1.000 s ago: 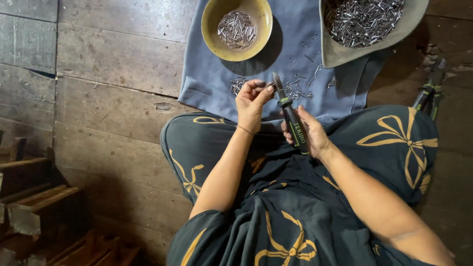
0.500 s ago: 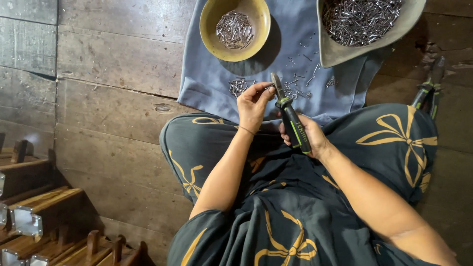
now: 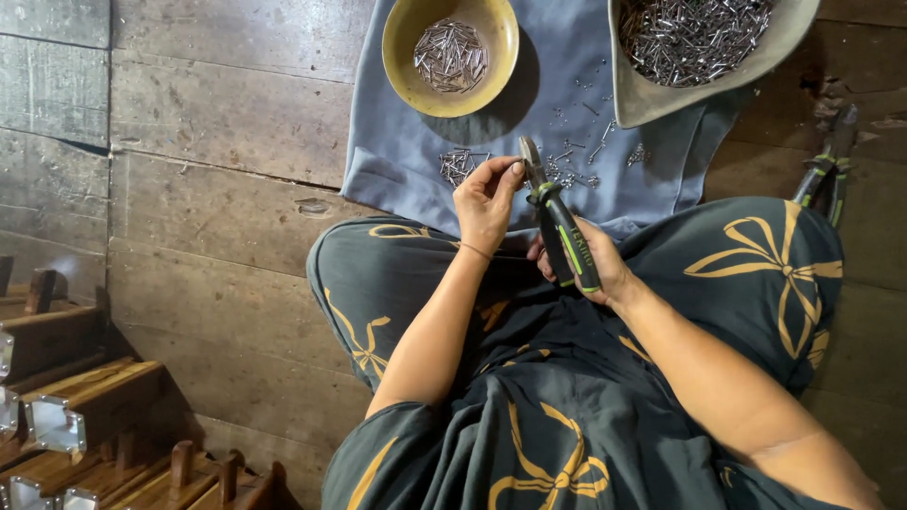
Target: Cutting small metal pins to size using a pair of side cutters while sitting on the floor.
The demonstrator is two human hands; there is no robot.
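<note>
Steel pins fill this scene: the left hand (image 3: pixel 487 200) pinches one small pin (image 3: pixel 519 166) between thumb and fingertips, holding it up to the nose of the pliers (image 3: pixel 557 222). The right hand (image 3: pixel 593 260) is closed around the black-and-green handles of the pliers, their tip pointing away from the person, just beside the left fingertips. Whether the tip already bites the pin is too small to tell.

Both hands hover over the near edge of a blue cloth (image 3: pixel 406 151) spread on the plank floor (image 3: pixel 208 113), above the person's crossed legs. On the cloth, loose pins (image 3: pixel 567 175) lie scattered just beyond the hands. A yellow bowl (image 3: pixel 402 76) with a small heap of pins sits at the cloth's far left; a grey tray (image 3: pixel 652 104) piled with many more sits at its far right. A second pair of pliers (image 3: pixel 824 170) lies on the floor by the right knee. Wooden parts with metal corners (image 3: pixel 57 416) are stacked at the floor's near left corner.

The pin looks light, stiff and slick, easy to drop or flick away, so it is best pinched near one end, leaving the rest free for the tool. The pliers seem heavier and rigid, and their sleeved handles give a sure grip low down.
</note>
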